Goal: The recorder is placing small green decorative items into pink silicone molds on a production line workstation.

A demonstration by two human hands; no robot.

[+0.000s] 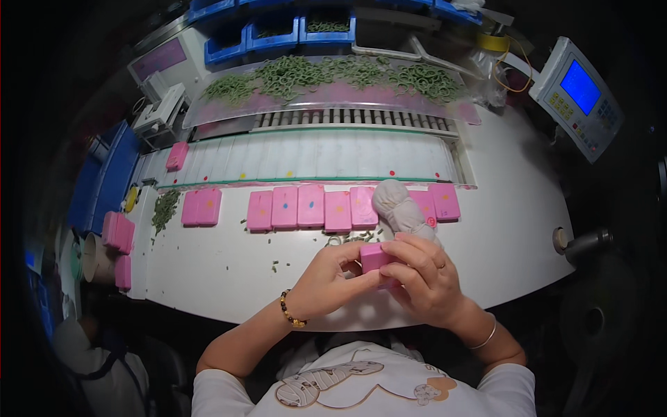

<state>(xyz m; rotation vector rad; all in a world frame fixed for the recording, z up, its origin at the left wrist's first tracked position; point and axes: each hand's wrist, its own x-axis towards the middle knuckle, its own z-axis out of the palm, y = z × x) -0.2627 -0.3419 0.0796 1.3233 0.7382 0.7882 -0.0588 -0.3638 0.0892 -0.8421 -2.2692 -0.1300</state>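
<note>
Close to the table's front edge, both my hands hold a pink block [374, 257] between them. My left hand [333, 274] grips its left side with the thumb along the near face. Bent fingers of my right hand [425, 278] press on its top and right side, hiding much of it. Just beyond my right hand lies a white cloth bundle [397, 201], partly covering a pink block behind it. More pink blocks, some with coloured dots, form a row across the table, among them one with a blue dot [311, 206]. Small green bits lie scattered near my left hand.
Beyond the row runs a white slatted conveyor [333, 156] carrying one pink block [177, 156]. Green rings [288, 76] are heaped on a clear tray [229, 111] behind it. Blue bins [271, 42] stand at the back; a control panel [582, 97] is at right.
</note>
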